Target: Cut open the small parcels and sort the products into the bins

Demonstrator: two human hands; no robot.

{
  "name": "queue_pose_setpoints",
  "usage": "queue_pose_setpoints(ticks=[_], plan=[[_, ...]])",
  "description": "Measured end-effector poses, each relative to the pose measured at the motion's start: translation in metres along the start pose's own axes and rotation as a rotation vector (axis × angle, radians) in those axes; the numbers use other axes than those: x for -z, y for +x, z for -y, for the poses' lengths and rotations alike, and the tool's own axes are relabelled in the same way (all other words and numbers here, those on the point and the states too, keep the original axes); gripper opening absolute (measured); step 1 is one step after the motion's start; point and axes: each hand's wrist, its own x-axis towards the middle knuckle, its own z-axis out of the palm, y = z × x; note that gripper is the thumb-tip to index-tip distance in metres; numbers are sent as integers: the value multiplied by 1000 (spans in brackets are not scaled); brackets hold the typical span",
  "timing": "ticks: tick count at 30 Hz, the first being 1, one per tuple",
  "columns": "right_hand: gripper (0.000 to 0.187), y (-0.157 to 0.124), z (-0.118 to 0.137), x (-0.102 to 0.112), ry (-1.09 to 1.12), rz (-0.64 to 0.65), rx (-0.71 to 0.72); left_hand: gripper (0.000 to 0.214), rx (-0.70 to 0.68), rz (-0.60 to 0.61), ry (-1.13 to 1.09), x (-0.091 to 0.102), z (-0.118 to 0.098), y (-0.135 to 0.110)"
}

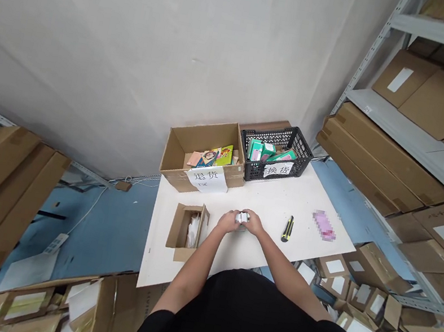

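Both my hands are closed round a small white object point(243, 216) above the table's middle; it looks like a little box, but its kind is too small to make out. My left hand point(228, 222) grips its left side. On the other side my right hand point(254, 223) has hold of it. An opened cardboard box point(174, 226) with white wrapping inside stands left of my hands. To their right lies a black and yellow utility knife point(287, 229). Farther right is a pink item point(324, 225), blurred by pixelation.
On the white table point(249, 256), a large carton point(173, 151) of colourful booklets and a black plastic basket point(302, 163) of green-and-white boxes stand at the back, both with paper signs. Shelving point(443, 33) with cartons rises at right. Parcels point(360, 305) are piled at lower right and lower left.
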Motion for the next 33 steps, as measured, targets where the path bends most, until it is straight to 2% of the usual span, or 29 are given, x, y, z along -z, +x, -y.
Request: queue_pose_setpoints(ticks=[3, 7, 10, 12, 16, 18, 22, 27, 29, 33], plan=[[55, 0, -1, 0, 27, 2, -21, 36, 17, -7, -63, 2, 9, 6], [52, -1, 3, -6, -24, -60, -29, 27, 51, -72, -299, -6, 26, 7], [56, -3, 7, -11, -46, -140, -37, 48, -65, -113, -395, -14, 36, 10], [57, -5, 8, -12, -21, -169, -30, 64, -143, -83, -396, -20, 40, 13], [51, -9, 8, -6, 26, -181, 6, 98, -157, -9, -359, -33, 45, 18], [45, -12, 10, -3, -32, -178, -3, 105, -159, -3, -366, -39, 49, 18], [36, -12, 24, -1, -274, -89, -123, 91, -166, -40, -405, -50, 56, 18], [47, 1, 47, -4, -441, -5, -300, 86, -126, -56, -396, -51, 55, 22], [43, 7, 53, -5, -443, 9, -297, 85, -116, -39, -365, -47, 54, 22], [36, 10, 68, 0, -418, 4, -188, 81, -78, -23, -306, -37, 52, 21]])
